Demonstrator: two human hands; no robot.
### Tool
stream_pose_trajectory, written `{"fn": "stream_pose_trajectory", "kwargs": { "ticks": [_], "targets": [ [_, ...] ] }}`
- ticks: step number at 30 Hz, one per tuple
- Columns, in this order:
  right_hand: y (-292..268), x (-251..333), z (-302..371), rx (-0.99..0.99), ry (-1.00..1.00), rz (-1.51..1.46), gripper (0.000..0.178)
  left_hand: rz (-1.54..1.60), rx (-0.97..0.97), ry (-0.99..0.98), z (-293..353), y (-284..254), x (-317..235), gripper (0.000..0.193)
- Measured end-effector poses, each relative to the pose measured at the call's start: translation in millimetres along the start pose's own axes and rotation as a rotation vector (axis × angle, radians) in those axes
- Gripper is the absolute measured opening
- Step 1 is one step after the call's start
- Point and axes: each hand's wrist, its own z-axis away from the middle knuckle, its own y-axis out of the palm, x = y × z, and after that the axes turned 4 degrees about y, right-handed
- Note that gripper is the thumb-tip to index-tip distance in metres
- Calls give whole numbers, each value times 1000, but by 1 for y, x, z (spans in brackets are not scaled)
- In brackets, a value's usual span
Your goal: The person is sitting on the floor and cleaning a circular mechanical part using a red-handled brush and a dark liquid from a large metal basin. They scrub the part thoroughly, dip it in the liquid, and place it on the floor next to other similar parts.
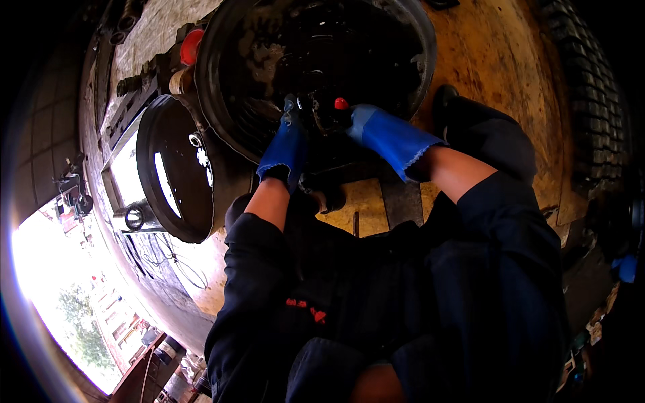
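Note:
Both my hands wear blue gloves and reach into a large round black basin [430, 47] of dark, wet-looking liquid. My left hand [289, 131] is closed at the near left of the basin, its dark fingertips beside a dark, glinting part [316, 111]. That part's kind is too dark to tell. My right hand [366, 124], a little to the right, is closed around a dark tool with a red end [341, 103] that sticks up past the fingers. The tool's lower part is lost in the shadow.
Left of the big basin stands a smaller round pan [151, 161] of dark liquid. A metal ring [134, 216] lies beside it. A red round piece [191, 47] sits among dark parts at the upper left. A knobbly tyre [591, 87] stands at right, past stained yellowish boards [497, 47].

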Motion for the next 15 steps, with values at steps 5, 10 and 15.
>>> {"fn": "stream_pose_trajectory", "kwargs": {
  "ticks": [5, 10, 15],
  "targets": [
    [-29, 18, -6, -152, 248, -224, 53, -70, 4, 123, -23, -16, 34, 48],
    [-34, 32, -1, -110, 357, -551, 51, -192, -6, 218, -31, -25, 60, 47],
    [-14, 21, -9, -116, 279, -276, 51, -208, 2, 268, -37, -23, 64, 46]
  ]
}}
